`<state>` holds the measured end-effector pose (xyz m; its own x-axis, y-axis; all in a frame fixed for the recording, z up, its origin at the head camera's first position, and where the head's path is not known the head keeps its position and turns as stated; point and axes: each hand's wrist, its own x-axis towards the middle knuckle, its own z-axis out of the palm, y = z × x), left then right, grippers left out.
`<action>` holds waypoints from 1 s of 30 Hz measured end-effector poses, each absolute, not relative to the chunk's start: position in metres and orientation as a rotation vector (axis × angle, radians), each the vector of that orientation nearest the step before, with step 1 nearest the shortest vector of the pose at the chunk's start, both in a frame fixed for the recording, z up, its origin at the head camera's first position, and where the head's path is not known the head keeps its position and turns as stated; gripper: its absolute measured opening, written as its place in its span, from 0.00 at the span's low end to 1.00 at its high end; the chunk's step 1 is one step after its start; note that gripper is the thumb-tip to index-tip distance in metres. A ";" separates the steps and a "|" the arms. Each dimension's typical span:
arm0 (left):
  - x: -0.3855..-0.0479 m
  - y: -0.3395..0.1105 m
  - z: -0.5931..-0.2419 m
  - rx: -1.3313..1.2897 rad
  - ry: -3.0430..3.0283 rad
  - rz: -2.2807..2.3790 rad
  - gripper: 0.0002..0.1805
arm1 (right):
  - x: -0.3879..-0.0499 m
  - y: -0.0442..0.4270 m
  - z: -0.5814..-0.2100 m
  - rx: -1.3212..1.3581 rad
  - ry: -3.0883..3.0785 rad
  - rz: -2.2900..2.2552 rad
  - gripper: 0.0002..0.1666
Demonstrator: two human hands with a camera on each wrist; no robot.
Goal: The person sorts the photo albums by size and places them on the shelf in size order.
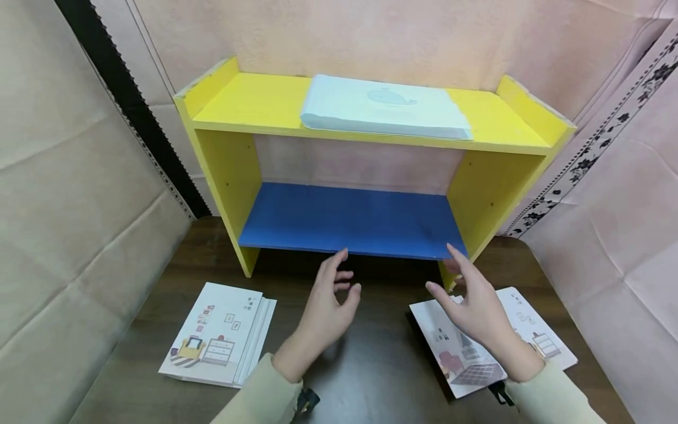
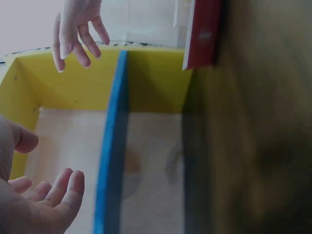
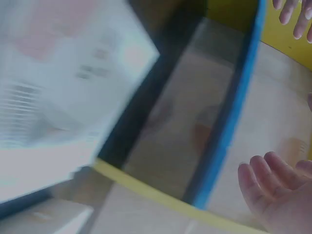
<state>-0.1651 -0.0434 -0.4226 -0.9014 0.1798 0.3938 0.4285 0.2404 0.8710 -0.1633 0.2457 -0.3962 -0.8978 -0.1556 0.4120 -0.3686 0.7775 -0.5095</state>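
My left hand hovers before the lower front of a yellow shelf unit, its fingers loosely bent and holding nothing. To the right, my right hand is raised over a stack of illustrated white books, also holding nothing and partly hiding them. The two palms face each other, well apart. Behind them runs the blue shelf board, bare on top. A pale blue flat item with a whale picture, perhaps a folder or book, lies on the top shelf.
Another stack of white books lies on the dark wooden table at the left. Pale cloth walls enclose the table at the back and both sides. A black clip shows by the right wrist.
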 end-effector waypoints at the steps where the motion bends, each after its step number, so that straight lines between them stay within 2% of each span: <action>1: -0.162 -0.041 -0.428 -0.564 -2.323 -1.733 0.35 | -0.160 0.248 -0.402 0.386 -2.643 0.844 0.49; 12: -0.137 -0.013 -0.464 -0.502 -2.525 -1.762 0.38 | -0.142 0.272 -0.450 0.284 -2.724 0.769 0.51; 24: -0.116 0.015 -0.487 -0.528 -2.632 -1.754 0.40 | -0.128 0.292 -0.475 0.201 -2.832 0.742 0.54; 30: -0.110 0.025 -0.494 -0.535 -2.689 -1.753 0.41 | -0.126 0.298 -0.482 0.151 -2.923 0.764 0.58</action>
